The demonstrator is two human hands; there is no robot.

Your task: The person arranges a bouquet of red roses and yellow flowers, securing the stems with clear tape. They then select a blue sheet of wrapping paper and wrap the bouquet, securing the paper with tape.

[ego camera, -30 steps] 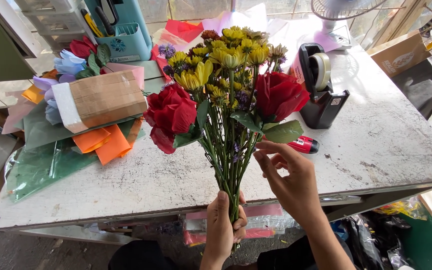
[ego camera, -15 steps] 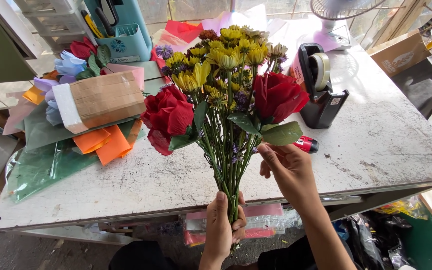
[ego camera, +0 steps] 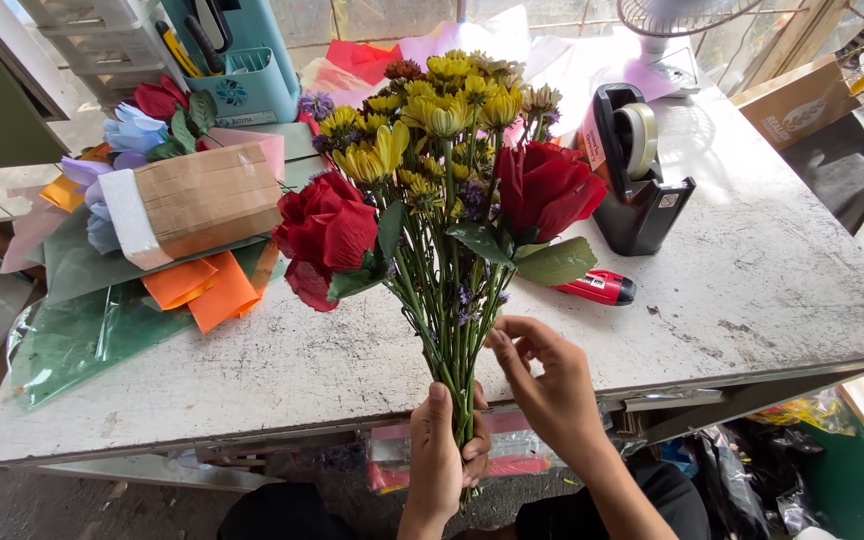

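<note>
The lower stem ends (ego camera: 464, 440) were hidden inside the closed left hand (ego camera: 442, 455). The fan (ego camera: 672, 15) at the far right was cut off by the top edge. The desk (ego camera: 752, 290) hid the floor clutter below.

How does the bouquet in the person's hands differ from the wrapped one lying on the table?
The held bouquet stands upright, unwrapped, its bare green stems gripped by the left hand and touched by the right hand. The wrapped bouquet lies on its side on the table, sleeved in brown paper. The held one has yellow blooms; the wrapped one pale blue. Both include red roses.
</note>
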